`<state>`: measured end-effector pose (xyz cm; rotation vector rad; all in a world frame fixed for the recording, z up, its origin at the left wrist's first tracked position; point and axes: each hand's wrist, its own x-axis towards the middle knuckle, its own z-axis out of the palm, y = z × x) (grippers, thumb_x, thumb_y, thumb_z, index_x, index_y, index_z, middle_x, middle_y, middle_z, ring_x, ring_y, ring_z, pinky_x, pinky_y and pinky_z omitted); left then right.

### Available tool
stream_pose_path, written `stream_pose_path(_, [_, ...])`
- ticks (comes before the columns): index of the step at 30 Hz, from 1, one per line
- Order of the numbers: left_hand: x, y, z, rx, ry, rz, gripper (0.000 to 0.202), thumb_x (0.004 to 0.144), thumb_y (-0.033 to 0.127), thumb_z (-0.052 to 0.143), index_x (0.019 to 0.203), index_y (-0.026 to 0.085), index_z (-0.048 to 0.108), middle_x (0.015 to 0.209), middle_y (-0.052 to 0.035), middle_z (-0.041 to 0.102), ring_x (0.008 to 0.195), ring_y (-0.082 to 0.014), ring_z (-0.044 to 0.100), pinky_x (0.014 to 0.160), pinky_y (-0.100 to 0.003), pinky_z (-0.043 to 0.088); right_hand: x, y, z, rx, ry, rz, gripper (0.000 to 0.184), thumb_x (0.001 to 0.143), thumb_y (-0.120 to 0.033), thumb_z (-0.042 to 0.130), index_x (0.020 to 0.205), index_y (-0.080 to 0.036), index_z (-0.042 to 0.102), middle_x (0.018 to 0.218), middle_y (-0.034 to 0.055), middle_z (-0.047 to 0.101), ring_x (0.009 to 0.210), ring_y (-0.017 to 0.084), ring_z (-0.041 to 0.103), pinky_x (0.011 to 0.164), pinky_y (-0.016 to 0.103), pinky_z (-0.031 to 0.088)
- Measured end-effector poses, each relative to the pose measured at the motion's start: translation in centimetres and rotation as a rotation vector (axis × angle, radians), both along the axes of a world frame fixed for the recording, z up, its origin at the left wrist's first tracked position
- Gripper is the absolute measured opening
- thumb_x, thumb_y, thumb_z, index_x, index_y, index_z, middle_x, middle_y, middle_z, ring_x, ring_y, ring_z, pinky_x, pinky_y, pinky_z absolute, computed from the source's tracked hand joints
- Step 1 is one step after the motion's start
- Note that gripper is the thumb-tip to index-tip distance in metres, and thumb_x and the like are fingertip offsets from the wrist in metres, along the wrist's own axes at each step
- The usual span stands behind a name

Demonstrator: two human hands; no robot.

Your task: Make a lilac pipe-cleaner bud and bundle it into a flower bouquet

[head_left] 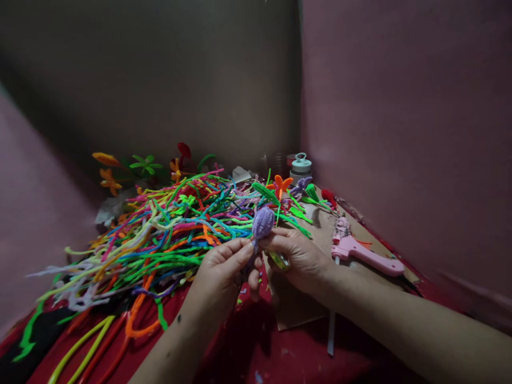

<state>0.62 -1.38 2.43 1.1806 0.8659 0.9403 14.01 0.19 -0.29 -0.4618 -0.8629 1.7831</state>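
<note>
A rounded purple pipe-cleaner flower bud (263, 222) stands upright between my hands, in the middle of the view. My left hand (230, 261) pinches its thin twisted stem just below the bud. From the other side, the thumb and forefinger of my right hand (298, 253) close at the base of the bud. A small yellow-green object (279, 260) shows under my right fingers; its kind is hidden by the hand. Behind and to the left spreads a large heap of coloured pipe cleaners (172, 229).
A pink glue gun (360, 256) with a glue stick lies on cardboard (302, 314) at the right. Finished pipe-cleaner pieces, including an orange flower (280, 185), lie behind my hands. A bottle with a pale lid (301, 164) stands near the wall. Red cloth (240, 346) covers the surface.
</note>
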Motion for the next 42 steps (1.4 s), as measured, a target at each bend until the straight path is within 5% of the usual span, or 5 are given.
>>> stream_pose_path(10, [0.3,-0.4,-2.1,0.891,0.761,0.421,0.019,0.074,0.026,0.061,0.091,0.018,0.059,0.082,-0.0045,0.064,0.074,-0.0180,0.060,0.070,-0.028,0.046,-0.3,-0.3,-0.1,-0.038,0.011,-0.186,0.008,0.059,-0.011,0.061,0.063,-0.016,0.065,0.053,-0.0040,0.054,0.053,0.009,0.047,0.057,0.023,0.039])
stream_pose_path(18, [0.3,-0.7,-1.0,0.424,0.439,0.352,0.013,0.080,0.031,0.056,0.075,0.019,0.058,0.051,0.0051,0.044,0.046,-0.0084,0.039,0.044,-0.018,0.031,-0.3,-0.7,0.1,0.012,-0.053,-0.169,0.008,0.063,-0.018,0.065,0.070,-0.018,0.070,0.054,-0.0031,0.056,0.054,0.010,0.046,0.064,0.026,0.040])
stream_pose_path(31, [-0.9,0.2,-0.5,-0.245,-0.250,-0.225,0.020,0.076,0.028,0.060,0.066,0.013,0.051,0.051,0.0081,0.036,0.035,0.0017,0.008,0.028,-0.011,0.019,0.3,-0.4,0.1,0.061,-0.044,0.016,0.011,0.062,-0.014,0.069,0.073,-0.014,0.069,0.069,-0.0002,0.063,0.062,0.010,0.055,0.065,0.024,0.041])
stream_pose_path(35, [-0.5,0.1,-0.4,-0.187,-0.120,-0.101,0.020,0.075,0.029,0.060,0.066,0.014,0.051,0.052,0.0059,0.043,0.033,0.0005,0.019,0.030,-0.012,0.022,0.0,-0.4,0.0,0.066,-0.038,-0.052,0.005,0.063,-0.014,0.067,0.068,-0.014,0.067,0.061,-0.0016,0.059,0.055,0.009,0.050,0.057,0.023,0.038])
stream_pose_path(42, [0.8,-1.2,-0.9,0.460,0.443,0.334,0.016,0.081,0.031,0.053,0.079,0.018,0.062,0.055,0.0022,0.054,0.048,-0.0103,0.049,0.048,-0.019,0.038,-0.3,-0.3,-0.4,0.014,0.009,-0.134,0.007,0.062,-0.013,0.063,0.067,-0.016,0.067,0.055,-0.0034,0.055,0.051,0.008,0.042,0.054,0.023,0.035])
